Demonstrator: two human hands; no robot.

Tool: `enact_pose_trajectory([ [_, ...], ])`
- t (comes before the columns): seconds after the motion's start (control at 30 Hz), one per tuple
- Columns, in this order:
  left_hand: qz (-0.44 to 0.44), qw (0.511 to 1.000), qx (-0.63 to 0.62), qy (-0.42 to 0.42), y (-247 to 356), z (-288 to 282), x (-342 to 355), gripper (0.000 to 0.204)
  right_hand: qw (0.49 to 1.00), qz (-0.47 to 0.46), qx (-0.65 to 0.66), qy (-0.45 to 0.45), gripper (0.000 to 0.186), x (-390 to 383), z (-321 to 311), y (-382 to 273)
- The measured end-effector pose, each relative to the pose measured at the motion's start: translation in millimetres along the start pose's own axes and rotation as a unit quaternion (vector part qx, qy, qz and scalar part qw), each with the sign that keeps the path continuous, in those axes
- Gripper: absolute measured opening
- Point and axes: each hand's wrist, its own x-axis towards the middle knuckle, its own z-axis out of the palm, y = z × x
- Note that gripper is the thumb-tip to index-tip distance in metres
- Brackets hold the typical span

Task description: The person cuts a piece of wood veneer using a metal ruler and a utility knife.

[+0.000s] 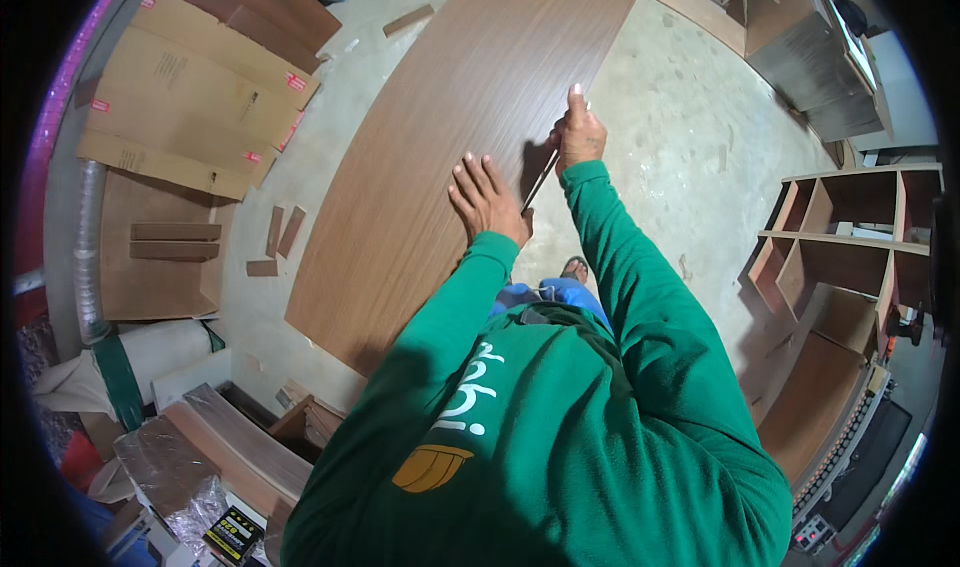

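Note:
A long wood-grain laminated panel runs diagonally through the middle. My left hand lies on its face with the fingers spread and the thumb at the right edge. Farther up that edge, my right hand is closed on a thin, pale strip, which runs down toward my left thumb, with a dark shadow beside it. I cannot make out whether the strip is attached to the panel. Both forearms are in green sleeves.
Flattened cardboard, wooden offcuts and a wooden tray lie left. Wrapped boards and packages crowd the lower left. A cubbyhole unit and cabinets stand right. My sandalled foot shows on the concrete floor.

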Motion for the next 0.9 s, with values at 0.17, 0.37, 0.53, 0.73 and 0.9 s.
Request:
enact_pose_trajectory([
  [0.17,0.038,0.999,-0.018,-0.024,-5,-8,11,0.127,0.999,-0.031,0.011,0.025,0.056,-7,16,-11],
  [0.37,0.026,0.998,-0.009,-0.065,2,-10,24,0.126,0.999,-0.048,0.009,0.018,0.046,3,23,-11],
  [0.53,0.016,0.998,0.015,-0.055,4,-4,28,0.122,0.995,-0.062,0.082,-0.003,0.041,-2,13,-13],
  [0.73,0.024,1.000,-0.008,0.006,-1,11,31,0.120,0.996,-0.054,0.073,-0.019,0.043,-14,29,-15],
  [0.9,0.043,0.999,-0.009,-0.016,0,19,39,0.119,0.996,-0.032,0.085,0.023,0.046,7,23,-3],
])
